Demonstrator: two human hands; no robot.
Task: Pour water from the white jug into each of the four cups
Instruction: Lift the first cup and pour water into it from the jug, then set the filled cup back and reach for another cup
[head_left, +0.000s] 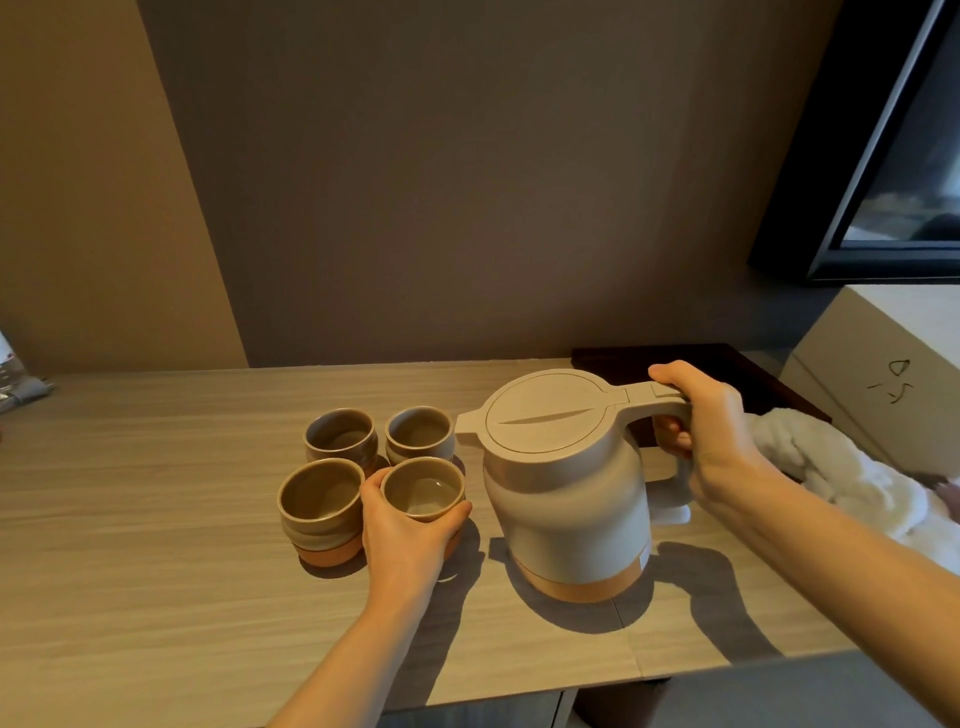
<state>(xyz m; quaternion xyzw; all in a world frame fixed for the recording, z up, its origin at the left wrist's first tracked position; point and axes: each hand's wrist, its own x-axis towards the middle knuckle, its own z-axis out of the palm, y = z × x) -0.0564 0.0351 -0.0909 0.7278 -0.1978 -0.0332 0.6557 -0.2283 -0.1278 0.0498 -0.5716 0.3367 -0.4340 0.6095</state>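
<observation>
The white jug (569, 499) with a lid and an orange base stands upright on the wooden table (156, 545), its spout pointing left toward the cups. My right hand (711, 441) is closed round its handle. Several beige cups with orange bases stand in a square block left of the jug. My left hand (402, 530) wraps round the near right cup (423, 488), which shows a little water at the bottom. The near left cup (322, 506), far left cup (340, 434) and far right cup (420, 431) stand untouched.
A white towel (852, 478) lies at the right, partly on a dark tray (727, 364) behind the jug. A pale box (878, 364) stands at the far right under a dark screen (893, 156). The wall is close behind the table. The front table edge runs near my forearms.
</observation>
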